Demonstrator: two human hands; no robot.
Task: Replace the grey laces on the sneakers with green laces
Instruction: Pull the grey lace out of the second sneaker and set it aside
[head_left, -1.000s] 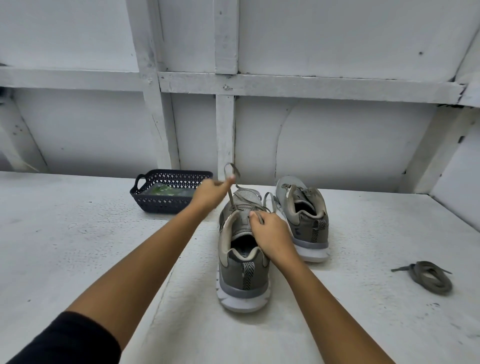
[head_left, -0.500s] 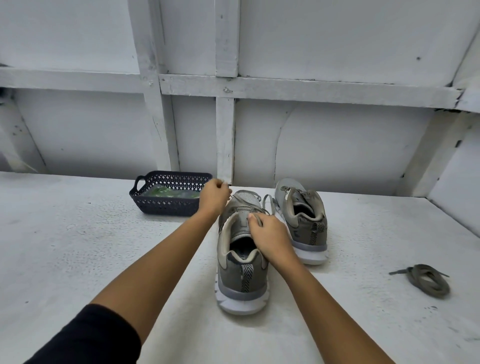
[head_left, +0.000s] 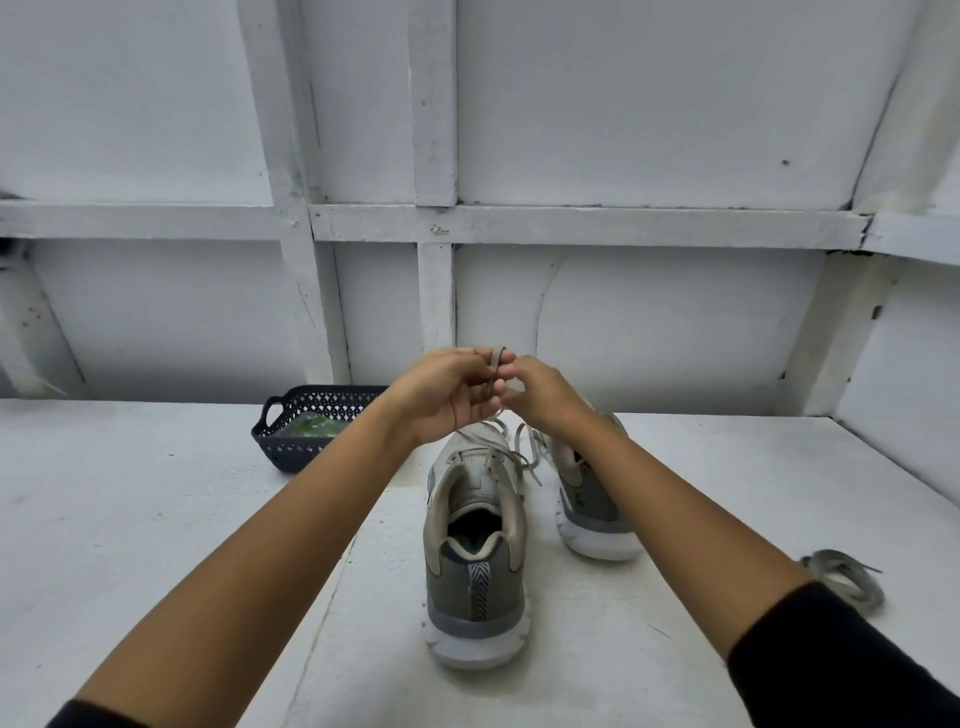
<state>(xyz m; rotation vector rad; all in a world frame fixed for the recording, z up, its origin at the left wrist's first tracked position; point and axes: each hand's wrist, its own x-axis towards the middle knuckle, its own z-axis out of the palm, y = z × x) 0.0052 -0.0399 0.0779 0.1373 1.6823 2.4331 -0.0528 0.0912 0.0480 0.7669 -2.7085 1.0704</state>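
Note:
Two grey sneakers stand heel-toward-me on the white table: the left sneaker (head_left: 475, 551) still carries a loosened grey lace (head_left: 491, 454), and the right sneaker (head_left: 592, 499) is partly hidden by my right forearm. Above the left sneaker's toe my left hand (head_left: 444, 397) and my right hand (head_left: 540, 392) meet, and both pinch a raised loop of that grey lace between their fingertips. Green laces (head_left: 311, 427) lie inside the dark basket (head_left: 291, 449) at the back left.
A removed grey lace (head_left: 844, 574) lies coiled on the table at the right. A white panelled wall with beams runs behind the table (head_left: 130, 519), and a side wall closes the right edge.
My right hand left the sneaker's tongue and rose to meet my left hand above the toe. Both now hold the lace loop lifted higher. The camera view tilted slightly.

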